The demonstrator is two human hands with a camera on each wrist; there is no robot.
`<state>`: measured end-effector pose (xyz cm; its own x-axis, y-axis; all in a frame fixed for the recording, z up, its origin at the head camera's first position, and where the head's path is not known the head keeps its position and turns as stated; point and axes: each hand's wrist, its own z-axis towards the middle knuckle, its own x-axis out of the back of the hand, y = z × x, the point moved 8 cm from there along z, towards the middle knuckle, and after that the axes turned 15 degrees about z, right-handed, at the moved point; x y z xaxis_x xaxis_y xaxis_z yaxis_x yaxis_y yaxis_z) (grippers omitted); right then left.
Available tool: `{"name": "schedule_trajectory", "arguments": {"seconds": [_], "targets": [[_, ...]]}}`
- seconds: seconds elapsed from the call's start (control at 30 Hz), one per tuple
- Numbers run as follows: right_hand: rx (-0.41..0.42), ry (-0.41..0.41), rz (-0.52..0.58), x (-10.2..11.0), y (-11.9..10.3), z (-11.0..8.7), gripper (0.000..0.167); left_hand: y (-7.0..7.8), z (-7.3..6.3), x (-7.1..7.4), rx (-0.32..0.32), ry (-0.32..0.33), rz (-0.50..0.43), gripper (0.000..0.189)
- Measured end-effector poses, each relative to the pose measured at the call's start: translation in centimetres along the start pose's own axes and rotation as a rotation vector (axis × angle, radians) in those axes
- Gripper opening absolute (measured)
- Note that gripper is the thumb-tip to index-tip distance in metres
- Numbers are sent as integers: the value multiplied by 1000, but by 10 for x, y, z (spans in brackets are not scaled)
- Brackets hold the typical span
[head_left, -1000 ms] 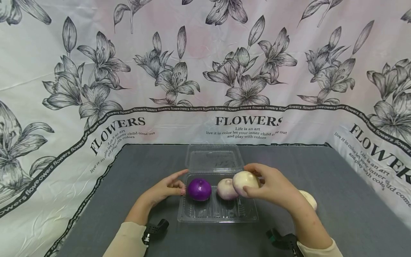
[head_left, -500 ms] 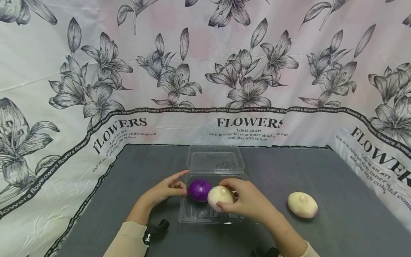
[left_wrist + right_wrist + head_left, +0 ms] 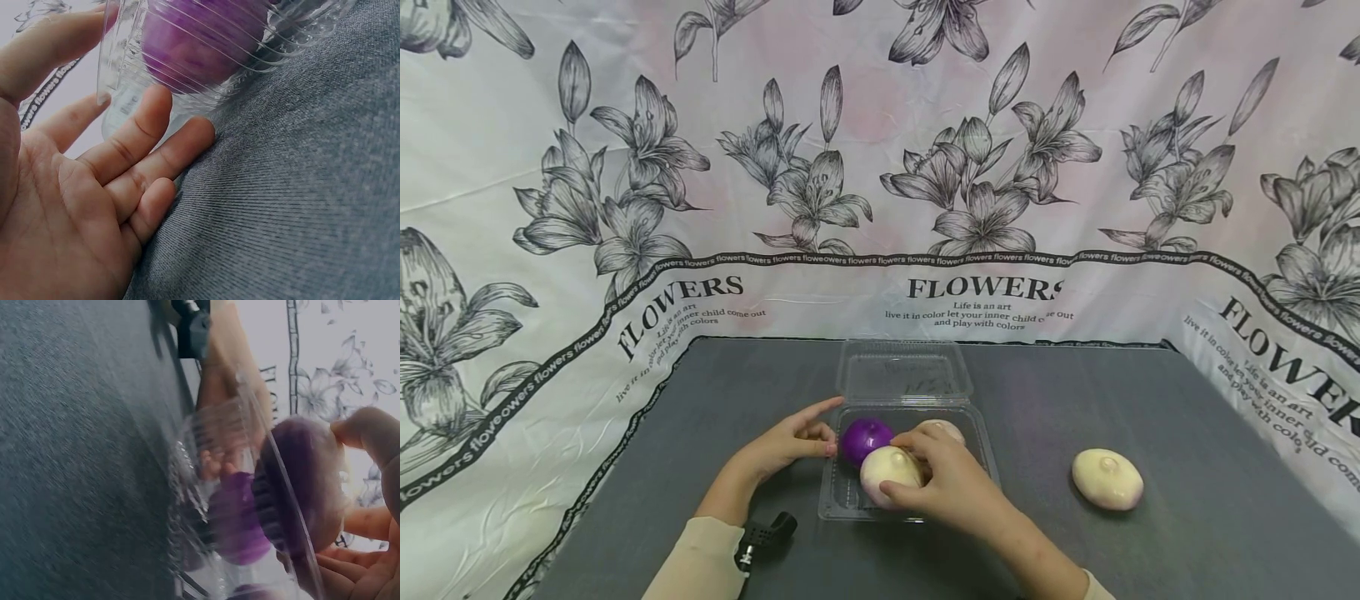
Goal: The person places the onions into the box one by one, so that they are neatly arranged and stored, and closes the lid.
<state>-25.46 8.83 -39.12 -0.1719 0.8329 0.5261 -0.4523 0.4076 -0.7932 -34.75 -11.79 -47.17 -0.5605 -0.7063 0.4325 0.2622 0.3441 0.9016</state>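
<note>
My right hand (image 3: 951, 483) grips a turnip (image 3: 887, 479), pale on top and purple beneath, over the front left of a clear plastic clamshell box (image 3: 981, 442). The right wrist view shows this turnip (image 3: 306, 481) close up, with thumb and fingers around it. A glossy purple turnip-like vegetable (image 3: 863, 440) sits at the back left of the box. Behind my right hand, a pale turnip (image 3: 946, 427) is partly hidden at the back right. My left hand (image 3: 782, 446) touches the box's left rim with thumb and index finger; its other fingers (image 3: 134, 137) bend loosely beside the wall.
The box's lid (image 3: 902, 371) lies open toward the back. Another pale turnip (image 3: 1107, 479) rests on the grey tabletop (image 3: 1195, 517) at the right. A white flower-printed cloth (image 3: 820, 300) rises behind the table.
My right hand has carried the turnip left and toward the front of the box, uncovering the loose turnip at the right. My left hand stays at the box's left rim.
</note>
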Motion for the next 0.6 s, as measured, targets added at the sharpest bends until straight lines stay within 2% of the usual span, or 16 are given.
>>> {"name": "schedule_trajectory", "arguments": {"seconds": [0.1, 0.33, 0.5, 0.6], "targets": [[-1, 24, -12, -4, 1, 0, 45, 0, 0, 0, 0, -2, -5, 80], [-7, 30, 57, -12, 0, -3, 49, 2, -1, -1, -5, -3, 0, 79], [-23, 3, 70, -15, 2, -5, 47, 1, -1, -2, 2, 0, 5, 79], [-6, -23, 62, -16, 1, -6, 49, 1, -1, -2, 6, 2, 7, 79]]}}
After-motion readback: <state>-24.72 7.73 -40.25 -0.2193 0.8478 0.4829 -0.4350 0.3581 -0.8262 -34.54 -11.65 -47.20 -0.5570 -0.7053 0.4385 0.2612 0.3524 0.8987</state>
